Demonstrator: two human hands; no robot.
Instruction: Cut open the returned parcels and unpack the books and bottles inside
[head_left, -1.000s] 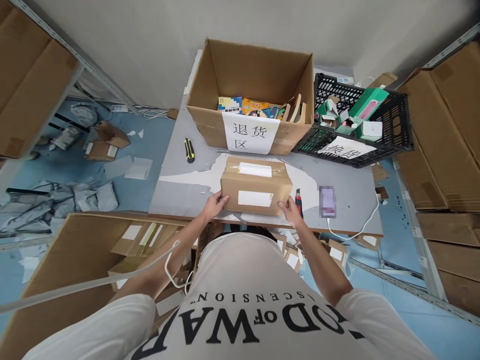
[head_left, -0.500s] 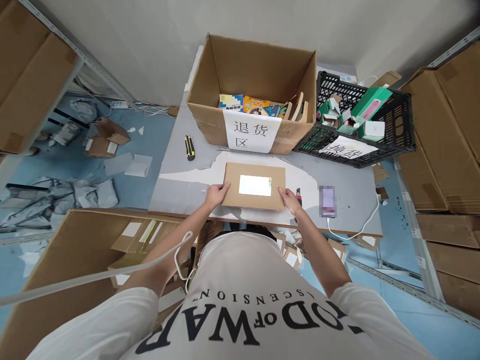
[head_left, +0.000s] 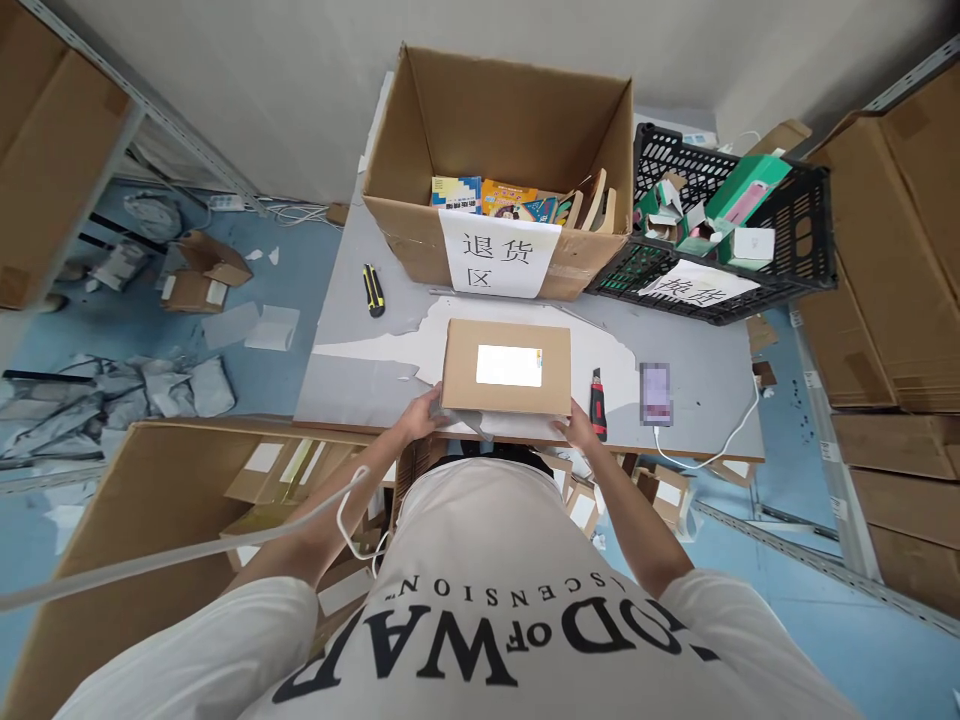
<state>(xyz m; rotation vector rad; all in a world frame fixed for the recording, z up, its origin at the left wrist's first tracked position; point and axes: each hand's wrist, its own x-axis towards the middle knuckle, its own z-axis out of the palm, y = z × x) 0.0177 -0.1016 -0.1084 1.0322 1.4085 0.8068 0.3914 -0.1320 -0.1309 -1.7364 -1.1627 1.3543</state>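
A flat brown cardboard box with a white label on top is over the near middle of the table, between my hands. My left hand grips its near left corner, with the fingertips partly hidden by the box. At the near right corner, my right hand has hold of it, the thumb below the near edge and the other fingers along the side. A red and black utility knife lies just right of my right hand.
Behind stands a large open carton of books. Beside it, a black crate holds small green boxes. A yellow and black utility knife lies left; a phone with a white cable lies right. Another big carton stands at lower left.
Both hands have slid down to the box's near corners, and the thumbs no longer rest on its top. More of the red knife shows. The view has shifted slightly.
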